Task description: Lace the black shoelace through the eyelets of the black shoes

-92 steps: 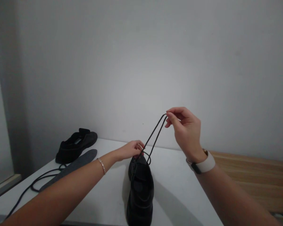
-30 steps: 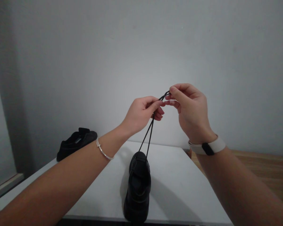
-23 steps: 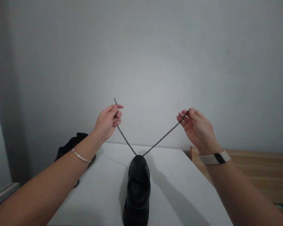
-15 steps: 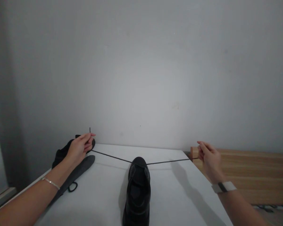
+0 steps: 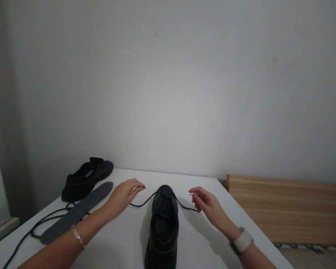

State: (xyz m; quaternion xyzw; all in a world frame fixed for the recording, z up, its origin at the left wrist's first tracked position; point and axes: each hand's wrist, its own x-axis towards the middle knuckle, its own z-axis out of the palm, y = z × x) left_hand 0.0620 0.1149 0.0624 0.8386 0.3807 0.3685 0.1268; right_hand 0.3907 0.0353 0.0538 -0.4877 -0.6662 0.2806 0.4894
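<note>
A black shoe (image 5: 164, 235) stands on the white table in front of me, heel toward me and toe toward the wall. One black shoelace (image 5: 141, 206) comes out on both sides of its front, hanging slack. To the left, my left hand (image 5: 124, 194) is closed in a pinch, and the lace runs in under its palm side; the fingertips hide the end. My right hand (image 5: 208, 205) has curled fingers round the other side of the lace, with a short bit poking out by the fingertips. Neither hand touches the shoe.
A second black shoe (image 5: 86, 179) rests at the table's back left, beside a grey insole (image 5: 78, 213). A loose black lace (image 5: 24, 236) trails there under the insole. Behind the white table (image 5: 114, 243) rises a grey wall; a wooden board (image 5: 285, 209) stands to the right.
Both hands have come inward from wide apart toward the shoe. The lace, taut before, now sags on both sides. The second shoe and loose lace are more exposed.
</note>
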